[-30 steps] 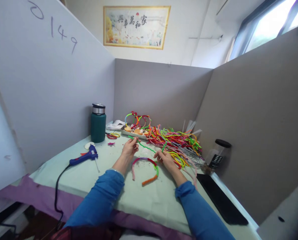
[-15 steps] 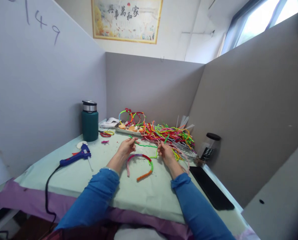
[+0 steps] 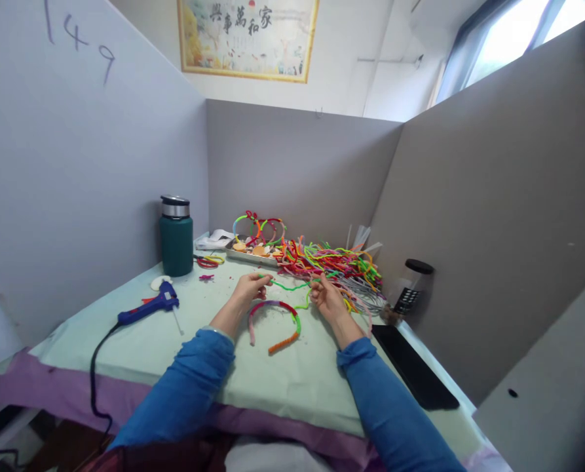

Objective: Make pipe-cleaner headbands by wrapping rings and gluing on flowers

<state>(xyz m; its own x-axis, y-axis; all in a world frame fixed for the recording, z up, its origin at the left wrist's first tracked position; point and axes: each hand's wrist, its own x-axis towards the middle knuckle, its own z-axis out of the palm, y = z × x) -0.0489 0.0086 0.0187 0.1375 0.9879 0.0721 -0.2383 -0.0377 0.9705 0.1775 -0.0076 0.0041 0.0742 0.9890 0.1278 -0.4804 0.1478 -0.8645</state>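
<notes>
The pale green table [image 3: 267, 383] bears a bottle [image 3: 177, 246], scissors [image 3: 208, 263] and a glue gun [image 3: 149, 309] at left. A tray [image 3: 251, 257] and pipe cleaners [image 3: 329, 262] lie farther back, a band [image 3: 297, 322] mid-table, a black pad [image 3: 415, 368] at right.

Pale green tablecloth [image 3: 297, 387] open between blue-sleeved forearms, nearer side of multicoloured fuzzy C-shaped headband [image 3: 275, 303]. Headband lies in middle, just nearer than hands. Thin green fuzzy strand [image 3: 291, 288] spans gap from left hand [image 3: 250, 291] to right hand [image 3: 327, 301], barring straight reach. Beyond: tangled heap of bright fuzzy stems [image 3: 334, 261], silver metal tray [image 3: 253, 258]. Left: strip of open cloth, then blue glue gun [image 3: 147, 309], dark green cylindrical bottle [image 3: 177, 246]. Grey partition walls [image 3: 297, 164] close far side and flanks.
</notes>
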